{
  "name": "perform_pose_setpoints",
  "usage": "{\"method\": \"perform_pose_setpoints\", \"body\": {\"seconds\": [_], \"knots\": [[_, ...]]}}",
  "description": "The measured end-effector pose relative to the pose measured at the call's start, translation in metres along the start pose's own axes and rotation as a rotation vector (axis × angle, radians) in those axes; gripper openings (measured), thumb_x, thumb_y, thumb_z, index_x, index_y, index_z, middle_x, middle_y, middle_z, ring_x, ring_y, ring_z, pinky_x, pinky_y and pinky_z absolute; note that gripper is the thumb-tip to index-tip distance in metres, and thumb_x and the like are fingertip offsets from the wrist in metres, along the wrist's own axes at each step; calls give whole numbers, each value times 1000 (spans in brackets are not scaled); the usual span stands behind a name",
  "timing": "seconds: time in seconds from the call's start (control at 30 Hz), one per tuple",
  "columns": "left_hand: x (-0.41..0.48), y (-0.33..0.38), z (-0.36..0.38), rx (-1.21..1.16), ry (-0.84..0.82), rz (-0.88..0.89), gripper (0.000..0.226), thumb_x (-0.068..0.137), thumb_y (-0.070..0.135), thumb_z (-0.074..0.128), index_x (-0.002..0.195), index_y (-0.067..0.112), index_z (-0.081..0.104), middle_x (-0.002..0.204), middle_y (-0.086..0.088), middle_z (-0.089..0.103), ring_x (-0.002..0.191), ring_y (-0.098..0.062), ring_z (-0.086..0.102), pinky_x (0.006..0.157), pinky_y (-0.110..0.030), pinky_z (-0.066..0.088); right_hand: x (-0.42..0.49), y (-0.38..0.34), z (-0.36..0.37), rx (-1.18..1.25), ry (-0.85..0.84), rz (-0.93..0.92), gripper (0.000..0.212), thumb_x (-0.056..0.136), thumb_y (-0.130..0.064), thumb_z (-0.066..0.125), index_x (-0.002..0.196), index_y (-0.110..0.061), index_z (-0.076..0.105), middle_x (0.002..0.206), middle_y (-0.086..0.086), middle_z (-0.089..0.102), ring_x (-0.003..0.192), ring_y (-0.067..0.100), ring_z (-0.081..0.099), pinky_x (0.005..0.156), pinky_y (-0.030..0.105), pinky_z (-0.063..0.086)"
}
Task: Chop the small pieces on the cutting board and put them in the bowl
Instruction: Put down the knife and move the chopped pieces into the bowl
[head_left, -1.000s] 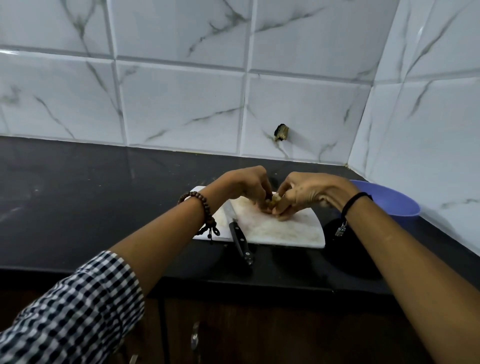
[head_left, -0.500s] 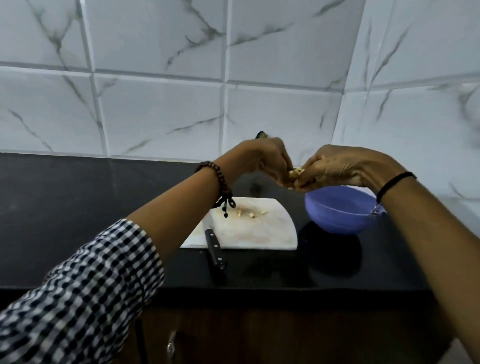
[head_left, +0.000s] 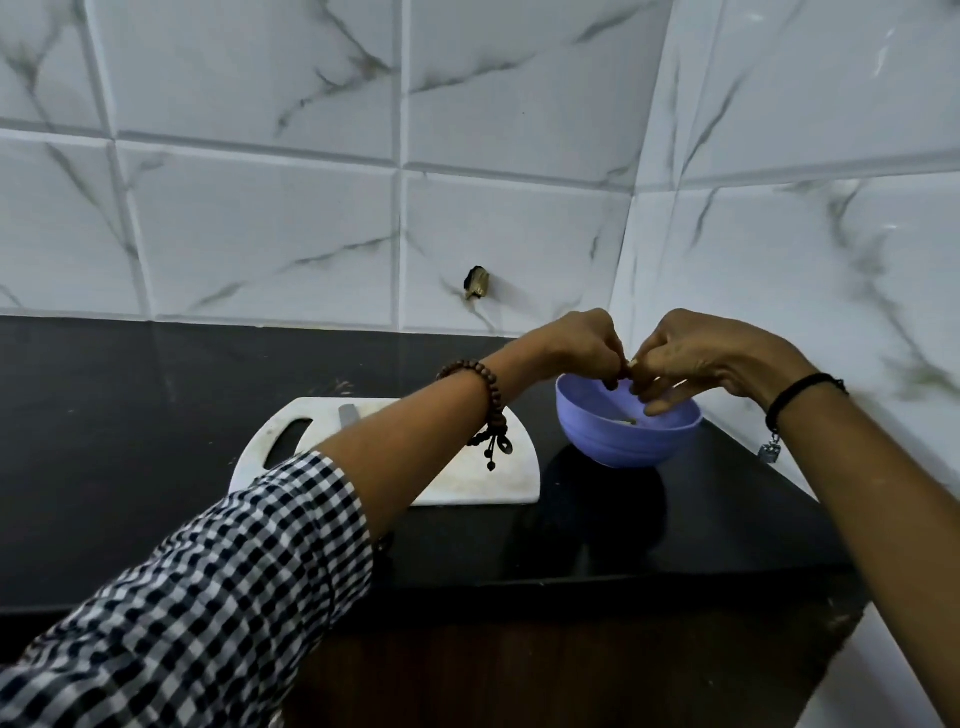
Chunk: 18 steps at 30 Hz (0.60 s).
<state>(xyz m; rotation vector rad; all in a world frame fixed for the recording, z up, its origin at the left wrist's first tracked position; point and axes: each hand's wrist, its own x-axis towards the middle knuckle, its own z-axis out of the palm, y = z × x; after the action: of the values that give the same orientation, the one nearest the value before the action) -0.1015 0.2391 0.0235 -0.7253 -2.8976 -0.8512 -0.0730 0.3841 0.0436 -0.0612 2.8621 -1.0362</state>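
A blue-violet bowl (head_left: 623, 441) stands on the black counter to the right of the white cutting board (head_left: 467, 483). Both my hands hover over the bowl's rim. My left hand (head_left: 582, 348) and my right hand (head_left: 696, 358) meet fingertip to fingertip, fingers curled, pinching small pale chopped pieces (head_left: 631, 364) between them. A few pale pieces (head_left: 626, 420) lie inside the bowl. The knife's blade tip (head_left: 349, 414) shows on the board; my left forearm hides the rest of the knife.
The black counter (head_left: 156, 441) runs left along the marble-tiled wall, and a tiled side wall closes the corner right behind the bowl. A small dark stub (head_left: 478, 283) sticks out of the back wall. The counter's front edge lies below the board.
My hands lifted the chopped pieces off the cutting board and carried them right, and they now hang over the bowl. The camera view swung right and closer with them.
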Motion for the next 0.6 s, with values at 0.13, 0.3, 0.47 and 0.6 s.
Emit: {"method": "perform_pose_setpoints", "body": {"seconds": [0.13,0.3,0.47,0.6], "knots": [[-3,-5,-5,131,44,14,28,77,16,64,99,4,76,94,-12,73,87,-22,61,70,-31,48,1,-11,4,-129,50,4,15,87,8,58,91,13,71,86,26,72,80,35,74,80,46,61],[-10,-11,-10,170,61,38,25,82,18,71,101,3,76,101,-12,74,98,-23,66,82,-37,54,-1,-24,9,-309,226,-42,11,85,-5,65,88,3,72,74,16,74,59,26,73,71,40,63],[-31,-26,-28,105,111,75,16,76,15,78,91,10,80,85,-3,75,85,-15,64,78,-31,51,-11,-47,23,-307,230,-145,13,81,-15,77,83,-2,76,74,14,74,65,24,74,72,35,63],[-51,-47,-47,88,127,50,18,76,9,74,92,12,79,91,-6,76,92,-19,68,86,-34,52,-15,-68,40,-295,212,-227,6,81,-9,74,83,-6,78,74,12,74,68,22,74,65,27,60]]}}
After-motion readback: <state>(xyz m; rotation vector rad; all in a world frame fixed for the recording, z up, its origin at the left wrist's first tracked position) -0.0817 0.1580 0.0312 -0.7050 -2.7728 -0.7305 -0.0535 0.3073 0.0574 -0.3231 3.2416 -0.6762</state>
